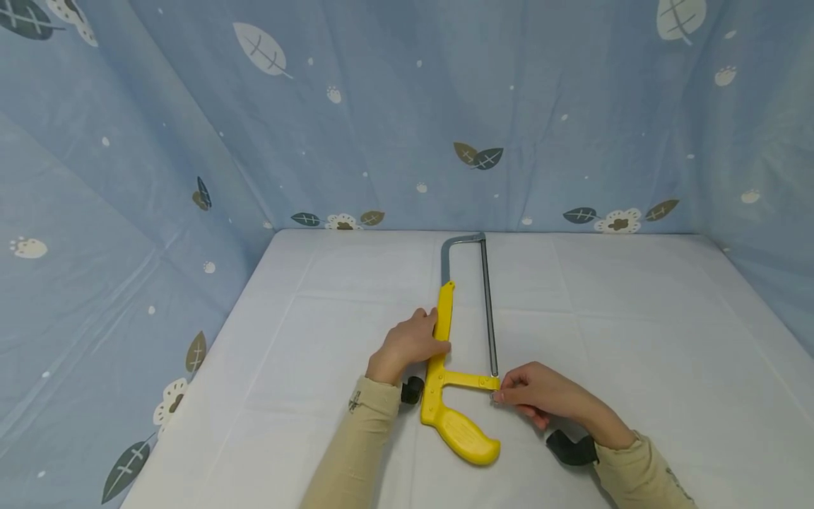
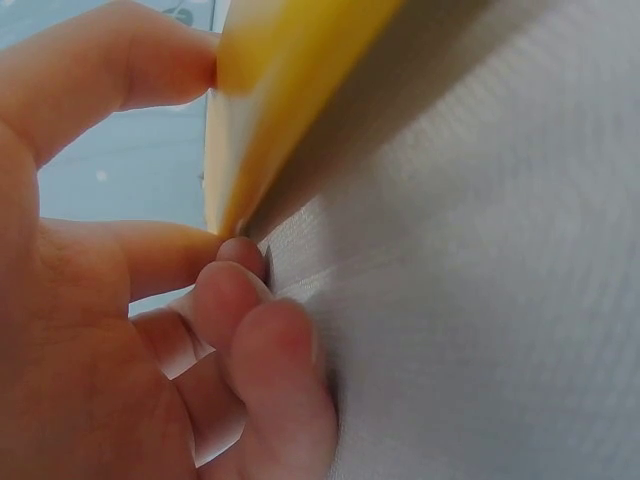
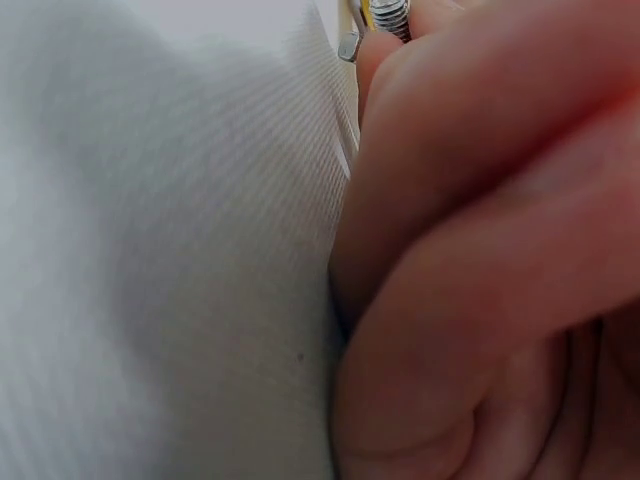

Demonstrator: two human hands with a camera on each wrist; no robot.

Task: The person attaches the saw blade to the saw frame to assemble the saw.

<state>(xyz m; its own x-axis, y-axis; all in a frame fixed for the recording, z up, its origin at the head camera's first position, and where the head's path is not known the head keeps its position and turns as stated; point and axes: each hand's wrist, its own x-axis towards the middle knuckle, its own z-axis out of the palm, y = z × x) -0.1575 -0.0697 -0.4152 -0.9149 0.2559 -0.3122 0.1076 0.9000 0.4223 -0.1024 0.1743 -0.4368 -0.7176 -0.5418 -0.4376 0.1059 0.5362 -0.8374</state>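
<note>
A hacksaw (image 1: 467, 435) with a yellow handle and grey metal frame lies flat on the white cloth, its blade side (image 1: 489, 311) facing right. My left hand (image 1: 408, 344) grips the yellow part of the frame above the handle. In the left wrist view, the thumb presses one face of the yellow part (image 2: 310, 75) and fingertips sit at its lower edge by the cloth. With thumb and fingertips, my right hand (image 1: 550, 391) pinches the wing nut (image 1: 494, 398) at the blade's near end. A threaded screw (image 3: 390, 15) shows beside those fingers in the right wrist view.
White cloth (image 1: 636, 339) covers the table around the saw. A blue leaf-patterned curtain (image 1: 394, 106) hangs behind and along both sides. Black straps (image 1: 571, 449) with camera mounts sit at both wrists, close over the table.
</note>
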